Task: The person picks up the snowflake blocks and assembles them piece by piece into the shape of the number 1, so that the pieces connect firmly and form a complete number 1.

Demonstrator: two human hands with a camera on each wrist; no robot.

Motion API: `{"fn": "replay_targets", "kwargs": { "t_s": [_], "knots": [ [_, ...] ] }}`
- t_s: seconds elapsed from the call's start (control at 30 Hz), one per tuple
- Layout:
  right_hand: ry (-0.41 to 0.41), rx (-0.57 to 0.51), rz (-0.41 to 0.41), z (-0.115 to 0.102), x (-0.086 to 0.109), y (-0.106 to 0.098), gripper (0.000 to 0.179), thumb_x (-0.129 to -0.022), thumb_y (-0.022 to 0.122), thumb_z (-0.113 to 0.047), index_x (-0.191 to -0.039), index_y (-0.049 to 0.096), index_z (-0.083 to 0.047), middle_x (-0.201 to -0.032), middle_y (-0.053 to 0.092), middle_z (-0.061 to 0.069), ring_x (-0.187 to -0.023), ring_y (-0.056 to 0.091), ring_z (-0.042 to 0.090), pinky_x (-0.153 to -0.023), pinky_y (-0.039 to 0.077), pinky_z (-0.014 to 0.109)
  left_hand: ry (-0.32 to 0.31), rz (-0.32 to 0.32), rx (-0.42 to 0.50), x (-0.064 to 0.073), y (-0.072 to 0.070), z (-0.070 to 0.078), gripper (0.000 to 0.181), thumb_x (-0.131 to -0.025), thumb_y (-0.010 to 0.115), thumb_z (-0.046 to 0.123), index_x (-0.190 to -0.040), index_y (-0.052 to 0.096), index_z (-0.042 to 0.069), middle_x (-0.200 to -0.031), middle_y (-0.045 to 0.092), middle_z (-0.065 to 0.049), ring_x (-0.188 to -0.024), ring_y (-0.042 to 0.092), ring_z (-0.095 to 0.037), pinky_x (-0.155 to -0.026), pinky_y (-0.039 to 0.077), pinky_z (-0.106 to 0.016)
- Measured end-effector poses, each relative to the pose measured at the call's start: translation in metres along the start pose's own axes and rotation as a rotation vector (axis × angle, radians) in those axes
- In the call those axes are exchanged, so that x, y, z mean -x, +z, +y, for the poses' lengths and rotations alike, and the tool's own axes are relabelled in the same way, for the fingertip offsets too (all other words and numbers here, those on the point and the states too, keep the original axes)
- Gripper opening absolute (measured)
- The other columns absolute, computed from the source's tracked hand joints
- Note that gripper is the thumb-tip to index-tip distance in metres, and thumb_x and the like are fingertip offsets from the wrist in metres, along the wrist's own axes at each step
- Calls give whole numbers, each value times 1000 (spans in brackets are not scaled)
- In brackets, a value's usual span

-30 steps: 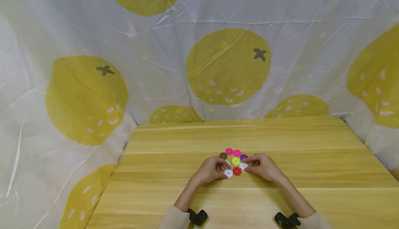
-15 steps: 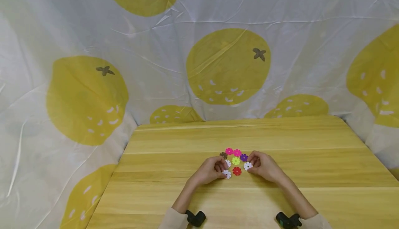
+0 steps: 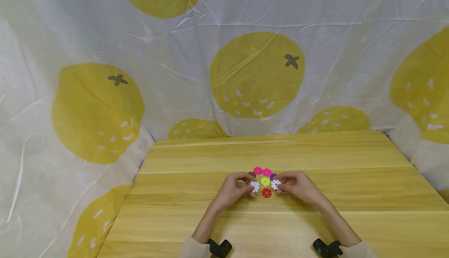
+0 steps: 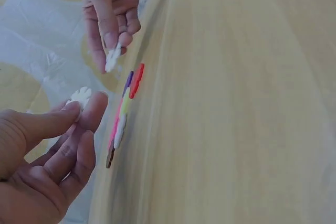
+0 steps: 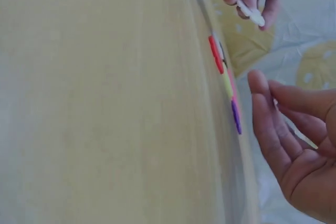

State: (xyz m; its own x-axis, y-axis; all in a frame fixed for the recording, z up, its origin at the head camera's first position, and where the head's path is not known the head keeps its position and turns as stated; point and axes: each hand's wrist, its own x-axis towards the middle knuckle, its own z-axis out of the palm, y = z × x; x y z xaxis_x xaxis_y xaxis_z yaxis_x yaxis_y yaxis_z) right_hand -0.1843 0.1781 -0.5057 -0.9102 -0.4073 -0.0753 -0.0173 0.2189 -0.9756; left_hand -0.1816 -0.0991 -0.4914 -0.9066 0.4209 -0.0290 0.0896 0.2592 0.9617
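Note:
My left hand (image 3: 232,189) pinches a white notched snowflake disc (image 3: 255,187) between thumb and finger, raised above the table. Facing it, my right hand (image 3: 301,188) holds another white snowflake disc (image 3: 275,184), also off the table; in the right wrist view the fingers hide that piece. Between and beyond the hands lie a red disc (image 3: 266,193), a yellow-green disc (image 3: 265,181), two pink discs (image 3: 262,171), a purple disc (image 3: 273,176) and a brown disc (image 3: 251,175), the last two partly covered. One more white disc (image 4: 119,131) lies flat, visible in the left wrist view.
The discs lie on a wooden table (image 3: 196,156) with light grain. Behind it hangs a pale cloth (image 3: 175,67) printed with large yellow lemons. Each wrist wears a black camera mount (image 3: 220,248).
My left hand has lifted its white disc from beside the red one and raised it. My right hand has picked its white disc up, moving first right, then slightly back left.

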Motion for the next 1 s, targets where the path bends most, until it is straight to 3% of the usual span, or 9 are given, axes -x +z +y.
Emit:
{"fn": "replay_targets", "kwargs": {
  "t_s": [0.13, 0.23, 0.37, 0.43, 0.6, 0.67, 0.87, 1.0],
  "knots": [
    [27, -73, 14, -3, 1, 0, 38, -97, 72, -6, -128, 64, 14, -102, 74, 22, -89, 78, 21, -82, 63, 34, 11, 46, -30, -2, 2, 2, 21, -92, 75, -1, -113, 78, 1, -102, 73, -17, -80, 74, -23, -70, 61, -28],
    [20, -119, 1, -4, 1, 0, 43, -96, 74, -8, -130, 63, 15, -105, 76, 25, -90, 79, 23, -83, 63, 34, 18, 63, -4, -3, 4, 3, 20, -91, 76, -2, -110, 79, -1, -98, 76, -18, -81, 76, -29, -74, 63, -37],
    [0, -152, -2, -6, 2, 2, 45, -96, 74, -9, -130, 62, 16, -107, 76, 25, -88, 79, 24, -83, 63, 35, 24, 70, 70, -4, 6, 4, 19, -90, 75, -5, -109, 78, -5, -105, 77, -22, -85, 78, -34, -78, 64, -44],
    [-10, -156, 0, -7, 2, 5, 44, -96, 74, -9, -129, 62, 17, -106, 77, 24, -85, 79, 22, -82, 63, 36, 30, 76, 89, -4, 7, 6, 19, -90, 75, -5, -109, 78, -6, -111, 76, -23, -85, 78, -29, -78, 64, -41],
    [-47, -163, 11, -10, 1, 13, 42, -95, 74, -7, -128, 63, 16, -104, 74, 31, -74, 76, 19, -77, 64, 39, 53, 119, 35, -4, 9, 9, 16, -88, 79, 1, -104, 81, -2, -106, 79, -20, -79, 72, -8, -70, 59, -20],
    [-55, -166, 19, -10, 1, 16, 42, -94, 75, -7, -127, 63, 16, -103, 74, 31, -72, 76, 19, -75, 64, 40, 68, 130, 18, -4, 9, 10, 15, -88, 80, 2, -102, 82, -1, -104, 79, -19, -78, 69, -5, -68, 57, -17],
    [-54, -168, 44, -9, -1, 20, 44, -95, 75, -8, -130, 62, 15, -100, 76, 23, -70, 74, 16, -73, 64, 39, 88, 136, 13, -3, 10, 11, 16, -88, 79, 2, -104, 82, -1, -106, 79, -19, -79, 71, -6, -71, 62, -30],
    [-61, -162, 55, -8, -1, 20, 46, -96, 74, -10, -132, 61, 15, -101, 76, 23, -70, 74, 13, -73, 64, 35, 117, 141, 19, -3, 12, 11, 17, -89, 78, 0, -105, 81, -1, -104, 79, -20, -80, 76, -17, -73, 63, -43]
  ]
}}
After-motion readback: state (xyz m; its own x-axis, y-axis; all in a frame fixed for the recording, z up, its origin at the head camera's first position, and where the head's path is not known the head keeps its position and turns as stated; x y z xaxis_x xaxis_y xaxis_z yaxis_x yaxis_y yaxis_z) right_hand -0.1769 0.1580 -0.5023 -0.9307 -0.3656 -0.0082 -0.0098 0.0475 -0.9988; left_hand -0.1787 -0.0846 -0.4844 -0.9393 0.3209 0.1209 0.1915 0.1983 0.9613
